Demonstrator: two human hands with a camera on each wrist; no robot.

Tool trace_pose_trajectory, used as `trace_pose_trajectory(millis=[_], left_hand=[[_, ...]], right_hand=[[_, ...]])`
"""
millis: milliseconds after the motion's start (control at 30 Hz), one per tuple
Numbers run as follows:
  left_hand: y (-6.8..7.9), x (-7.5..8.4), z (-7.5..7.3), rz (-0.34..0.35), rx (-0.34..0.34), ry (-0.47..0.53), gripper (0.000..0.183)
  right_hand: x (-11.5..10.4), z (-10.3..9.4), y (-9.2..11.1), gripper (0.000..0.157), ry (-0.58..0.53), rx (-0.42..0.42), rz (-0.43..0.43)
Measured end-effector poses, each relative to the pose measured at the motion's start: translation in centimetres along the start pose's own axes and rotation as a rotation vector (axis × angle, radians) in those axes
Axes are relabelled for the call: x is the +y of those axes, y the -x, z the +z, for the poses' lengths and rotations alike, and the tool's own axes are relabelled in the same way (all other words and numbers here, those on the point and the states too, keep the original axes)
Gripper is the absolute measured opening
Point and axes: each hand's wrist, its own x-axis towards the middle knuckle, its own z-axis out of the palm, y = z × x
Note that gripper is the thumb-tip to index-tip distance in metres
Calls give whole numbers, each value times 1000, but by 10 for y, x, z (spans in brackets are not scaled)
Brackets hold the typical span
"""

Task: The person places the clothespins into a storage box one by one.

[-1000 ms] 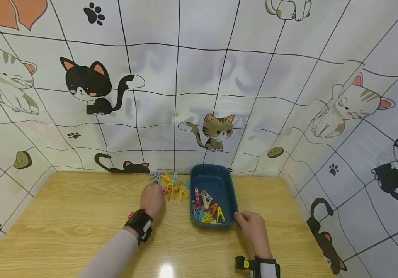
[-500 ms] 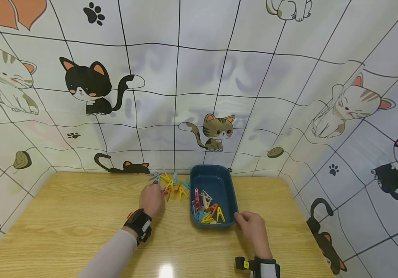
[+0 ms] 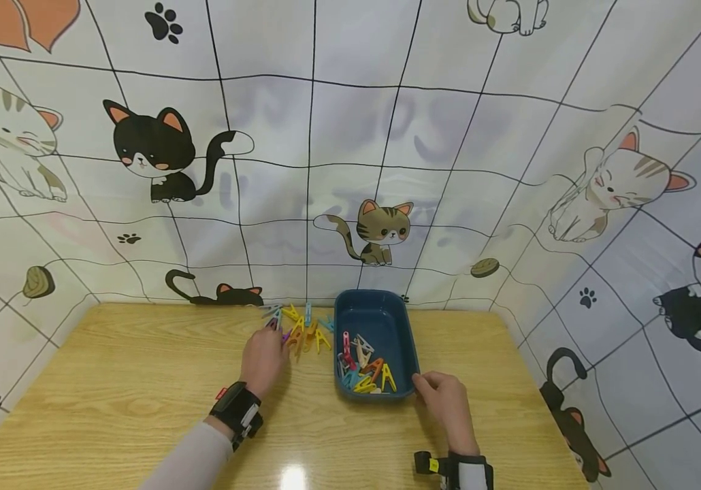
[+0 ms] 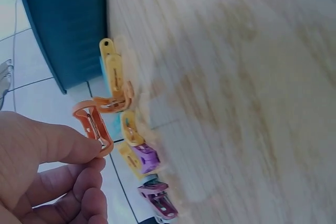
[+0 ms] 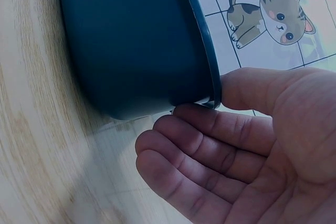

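Observation:
My left hand (image 3: 263, 361) pinches an orange clothespin (image 4: 88, 111) between thumb and index finger, its other fingers curled below. Beyond it a loose cluster of yellow, blue, purple and orange clothespins lies on the wooden table (image 3: 142, 395); a yellow clothespin (image 3: 321, 339) sits nearest the bin. To the right stands a dark blue plastic bin (image 3: 382, 314) with several mixed clothespins heaped in its near half. At the bin's near right corner my right hand (image 3: 445, 405) grips the rim, thumb on the outer lip and index finger under it, as the right wrist view shows.
A white curtain (image 3: 277, 136) printed with cats and grid lines hangs behind the table and along both sides. The bin's far end and the clothespin cluster lie close to the table's back edge.
My left hand has drawn back slightly toward me and to the left, with an orange clothespin now in its pinch. The right hand and the bin have stayed put.

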Motion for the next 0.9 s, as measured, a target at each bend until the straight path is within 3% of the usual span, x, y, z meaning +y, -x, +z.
trace_pose_trajectory(millis=[300, 600, 900], left_hand=[[11, 13, -14, -2, 49, 112, 39], [24, 45, -16, 52, 102, 190, 21], [33, 81, -14, 16, 39, 269, 22]], right_hand=[[-2, 0, 0, 27, 17, -2, -7], [0, 0, 0, 27, 26, -1, -6], [0, 0, 0, 26, 22, -6, 3]])
